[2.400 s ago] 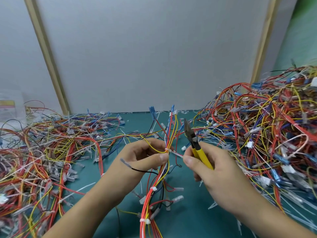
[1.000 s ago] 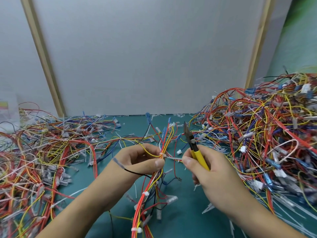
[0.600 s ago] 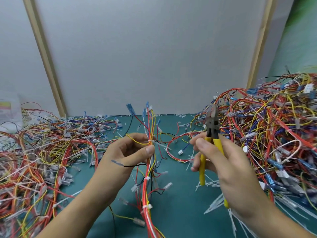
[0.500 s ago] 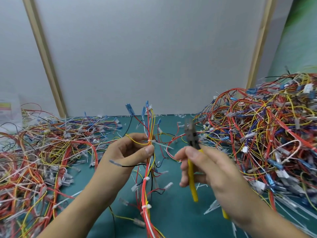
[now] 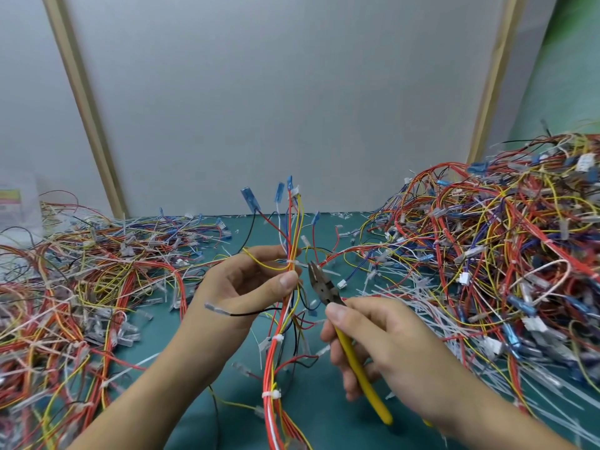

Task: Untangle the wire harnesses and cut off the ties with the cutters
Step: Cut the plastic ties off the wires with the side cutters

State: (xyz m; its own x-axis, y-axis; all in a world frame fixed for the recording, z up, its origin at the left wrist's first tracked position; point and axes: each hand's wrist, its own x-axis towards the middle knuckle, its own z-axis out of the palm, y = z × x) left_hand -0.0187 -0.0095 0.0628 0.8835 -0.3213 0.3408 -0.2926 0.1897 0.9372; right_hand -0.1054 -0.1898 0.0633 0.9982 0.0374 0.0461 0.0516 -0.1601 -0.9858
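My left hand (image 5: 246, 287) pinches a wire harness (image 5: 279, 345) of red, yellow, white and blue wires, held upright above the green table (image 5: 324, 423). A white tie (image 5: 293, 262) wraps the bundle just above my thumb; two more ties (image 5: 277, 338) sit lower on it. My right hand (image 5: 386, 345) grips yellow-handled cutters (image 5: 344, 329). Their dark jaws point up and left, slightly parted, with the tips just right of the top tie.
A large heap of tangled harnesses (image 5: 493, 241) fills the right side. A flatter spread of wires (image 5: 81, 280) covers the left. Cut white tie scraps (image 5: 399, 287) litter the table by the right heap. A grey wall panel (image 5: 276, 102) stands behind.
My left hand lifted the harness and turned it upright. My right hand swung the cutters away to the right, then brought the jaws back beside the top tie.
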